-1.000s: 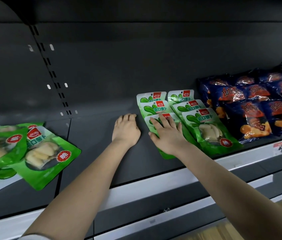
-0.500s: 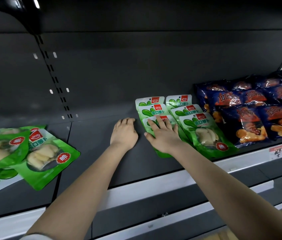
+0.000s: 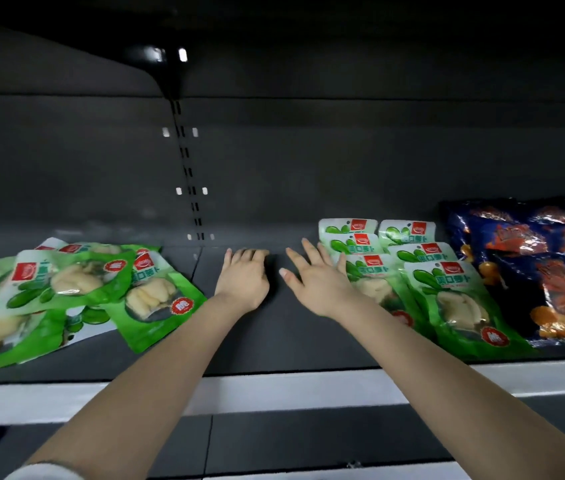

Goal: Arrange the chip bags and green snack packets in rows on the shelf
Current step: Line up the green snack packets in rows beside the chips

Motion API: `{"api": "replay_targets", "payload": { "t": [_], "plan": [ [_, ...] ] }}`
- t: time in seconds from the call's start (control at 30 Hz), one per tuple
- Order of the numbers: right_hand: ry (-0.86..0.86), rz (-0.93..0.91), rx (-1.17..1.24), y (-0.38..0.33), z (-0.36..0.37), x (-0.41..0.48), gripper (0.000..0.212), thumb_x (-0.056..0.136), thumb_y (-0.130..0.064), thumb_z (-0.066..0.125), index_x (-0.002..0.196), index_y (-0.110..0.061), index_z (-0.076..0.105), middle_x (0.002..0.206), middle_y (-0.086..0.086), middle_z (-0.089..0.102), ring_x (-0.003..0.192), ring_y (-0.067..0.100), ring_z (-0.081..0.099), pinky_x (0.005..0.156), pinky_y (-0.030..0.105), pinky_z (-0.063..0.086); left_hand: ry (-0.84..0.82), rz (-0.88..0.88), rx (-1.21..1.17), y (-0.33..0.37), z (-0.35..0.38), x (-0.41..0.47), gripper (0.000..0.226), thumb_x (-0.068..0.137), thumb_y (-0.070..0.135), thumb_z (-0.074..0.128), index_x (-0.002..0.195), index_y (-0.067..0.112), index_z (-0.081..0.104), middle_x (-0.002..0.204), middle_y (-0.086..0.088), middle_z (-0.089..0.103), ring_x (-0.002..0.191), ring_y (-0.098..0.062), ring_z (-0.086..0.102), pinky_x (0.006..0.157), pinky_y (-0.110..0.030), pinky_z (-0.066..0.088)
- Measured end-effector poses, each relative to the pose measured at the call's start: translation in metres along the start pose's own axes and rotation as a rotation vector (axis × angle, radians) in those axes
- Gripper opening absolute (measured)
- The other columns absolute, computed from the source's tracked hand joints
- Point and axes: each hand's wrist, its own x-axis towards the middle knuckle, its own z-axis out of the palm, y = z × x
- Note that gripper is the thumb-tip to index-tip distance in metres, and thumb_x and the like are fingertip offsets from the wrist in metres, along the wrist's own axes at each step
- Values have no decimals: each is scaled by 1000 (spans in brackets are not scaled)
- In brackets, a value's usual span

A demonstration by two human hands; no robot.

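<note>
My left hand lies palm-down on the bare shelf, holding nothing. My right hand is spread flat, fingers straight and empty, its outer edge at the packets laid in two rows beside it. Chip bags lie just beyond those. A loose pile of packets sits far left

Reaching forward with both bare arms; holding left hand palm-down, fingers loosely bent; spreading right hand palm-down, fingers straight.
</note>
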Motion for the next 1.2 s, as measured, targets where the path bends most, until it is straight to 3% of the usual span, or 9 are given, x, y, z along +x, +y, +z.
{"api": "replay_targets", "payload": {
  "t": [0.33,0.43,0.6,0.8,1.2],
  "plan": [
    [-98,-347,32,-113,34,31,58,100,-52,17,153,-28,11,160,1,-9,147,26,-8,114,58,-7,90,-344,78,-119,-38,-67,49,92,21,41,141,15,36,147,-8,38,140,-24,24,117,-40,5],
    [-116,-438,23,-149,38,36,60,100,-51,19,153,-25,10,160,1,-11,147,26,-8,114,57,-5,140,-310,120,-144,-46,-99,49,92,26,35,140,14,37,152,-4,32,143,-21,20,116,-36,10],
    [-126,-524,2,-198,51,39,69,96,-59,27,153,-23,10,160,3,-11,147,28,-8,115,57,-2,241,-268,-42,-157,-65,-136,64,89,9,46,148,13,22,158,-2,14,144,-22,18,115,-37,23],
    [-121,-512,-85,-208,63,36,77,93,-63,29,153,-23,0,160,8,-9,145,36,-6,115,54,0,89,-552,68,-163,-62,-141,63,97,30,38,151,18,8,160,-3,5,146,-28,1,118,-43,2],
    [-100,-298,-87,-196,63,45,75,95,-62,20,153,-22,-4,159,12,-9,145,37,-7,114,59,1,54,-545,126,-164,-58,-141,60,99,36,30,152,22,6,160,-1,1,147,-28,-1,119,-44,2]
  ]
}}
